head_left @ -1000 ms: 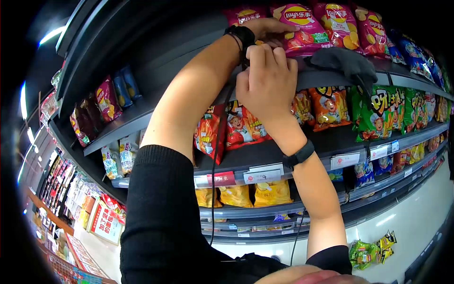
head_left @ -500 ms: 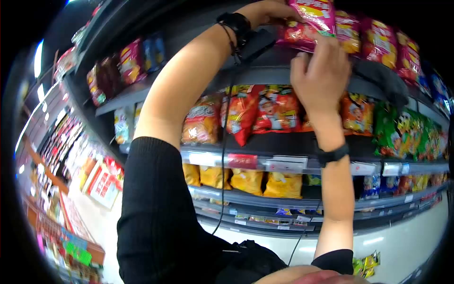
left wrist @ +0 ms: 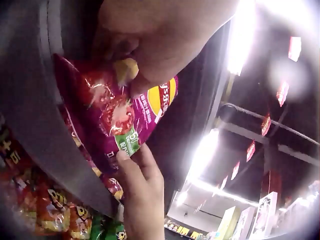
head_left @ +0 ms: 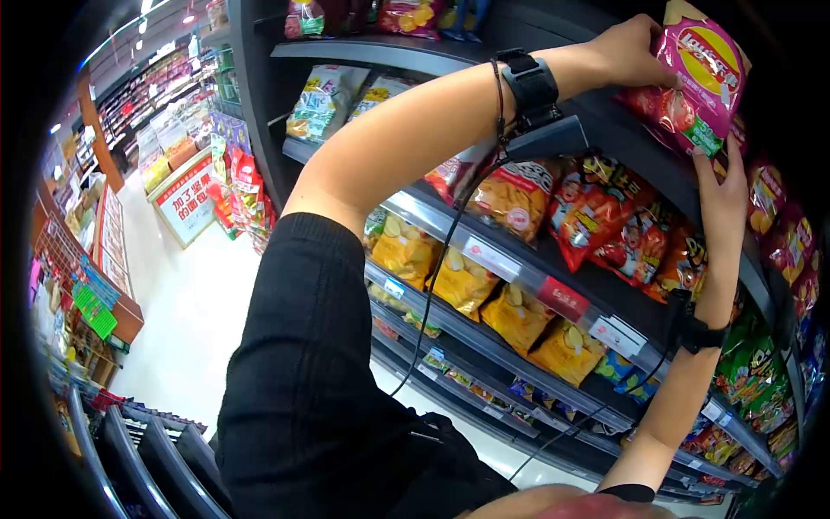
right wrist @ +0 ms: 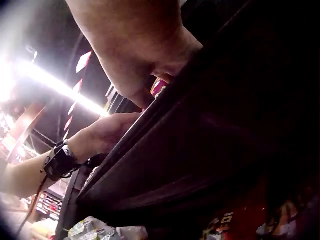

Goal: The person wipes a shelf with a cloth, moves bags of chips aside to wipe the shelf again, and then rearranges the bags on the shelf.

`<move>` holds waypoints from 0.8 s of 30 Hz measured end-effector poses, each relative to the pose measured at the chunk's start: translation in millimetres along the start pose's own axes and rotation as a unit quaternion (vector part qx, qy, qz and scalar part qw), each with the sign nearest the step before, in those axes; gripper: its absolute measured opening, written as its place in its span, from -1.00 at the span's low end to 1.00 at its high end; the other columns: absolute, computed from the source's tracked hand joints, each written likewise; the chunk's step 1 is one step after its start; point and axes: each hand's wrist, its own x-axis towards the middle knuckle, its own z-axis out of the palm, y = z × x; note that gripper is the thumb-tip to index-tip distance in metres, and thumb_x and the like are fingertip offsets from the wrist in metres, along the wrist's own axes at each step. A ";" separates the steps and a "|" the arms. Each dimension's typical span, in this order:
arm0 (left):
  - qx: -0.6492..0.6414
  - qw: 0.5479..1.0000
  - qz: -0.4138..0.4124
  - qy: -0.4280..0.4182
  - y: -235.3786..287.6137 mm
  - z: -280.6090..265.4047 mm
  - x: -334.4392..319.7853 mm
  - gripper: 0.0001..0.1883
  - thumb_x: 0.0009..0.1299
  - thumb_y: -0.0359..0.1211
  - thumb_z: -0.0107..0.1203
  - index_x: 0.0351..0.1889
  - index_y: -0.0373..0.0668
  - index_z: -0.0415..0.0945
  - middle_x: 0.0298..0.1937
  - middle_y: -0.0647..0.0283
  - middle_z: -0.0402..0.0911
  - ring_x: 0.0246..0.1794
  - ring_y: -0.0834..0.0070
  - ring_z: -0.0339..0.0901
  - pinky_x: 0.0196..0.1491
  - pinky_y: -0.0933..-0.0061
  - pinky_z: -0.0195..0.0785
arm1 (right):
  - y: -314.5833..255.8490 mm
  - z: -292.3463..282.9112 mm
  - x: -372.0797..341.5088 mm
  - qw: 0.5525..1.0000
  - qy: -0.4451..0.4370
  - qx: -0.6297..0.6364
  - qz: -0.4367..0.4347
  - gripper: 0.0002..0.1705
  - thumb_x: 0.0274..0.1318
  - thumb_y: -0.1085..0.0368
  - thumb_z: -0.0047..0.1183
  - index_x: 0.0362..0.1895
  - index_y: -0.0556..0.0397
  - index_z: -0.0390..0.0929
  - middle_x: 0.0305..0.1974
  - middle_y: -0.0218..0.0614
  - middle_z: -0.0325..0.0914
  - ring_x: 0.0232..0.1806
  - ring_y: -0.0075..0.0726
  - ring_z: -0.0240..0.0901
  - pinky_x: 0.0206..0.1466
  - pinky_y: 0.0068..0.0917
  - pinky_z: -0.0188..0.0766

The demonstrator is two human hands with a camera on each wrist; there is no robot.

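A magenta Lay's potato chip bag (head_left: pixel 705 73), printed with tomatoes and a green corner, tilts at the upper shelf in the head view. My left hand (head_left: pixel 635 56) grips its left side, the thumb lying on the front. From below, my right hand (head_left: pixel 722 195) pinches the bag's bottom edge by the green corner. The left wrist view shows the chip bag (left wrist: pixel 117 110) between both hands, with the right thumb on its front. In the right wrist view the shelf board hides most of the bag, and my left hand (right wrist: pixel 107 132) shows behind its edge.
More magenta bags (head_left: pixel 791 246) stand to the right on the upper shelf. Below are red snack bags (head_left: pixel 596 208), yellow chip bags (head_left: pixel 462 281) and green bags (head_left: pixel 748 368). A black cable (head_left: pixel 441 259) hangs from my left wrist. A framed sign (head_left: pixel 184 203) stands across the aisle.
The view has swung left, so shelf and hands sit farther right. My right hand has moved from in front of the shelf to the chip bag's bottom edge; the left hand keeps hold of the bag.
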 end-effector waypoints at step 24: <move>0.503 0.842 -0.160 0.114 -56.9 -350.9 -100.1 -0.27 0.34 -0.24 0.21 0.44 -0.14 0.13 0.24 -0.33 0.46 0.16 -0.22 0.56 0.11 -0.07 0.52 | -300.6 289.1 142.5 0.924 -0.370 0.030 0.093 -0.33 0.29 -0.14 0.09 0.31 0.00 0.42 0.12 -0.25 0.54 0.14 -0.29 0.45 0.00 -0.31 0.56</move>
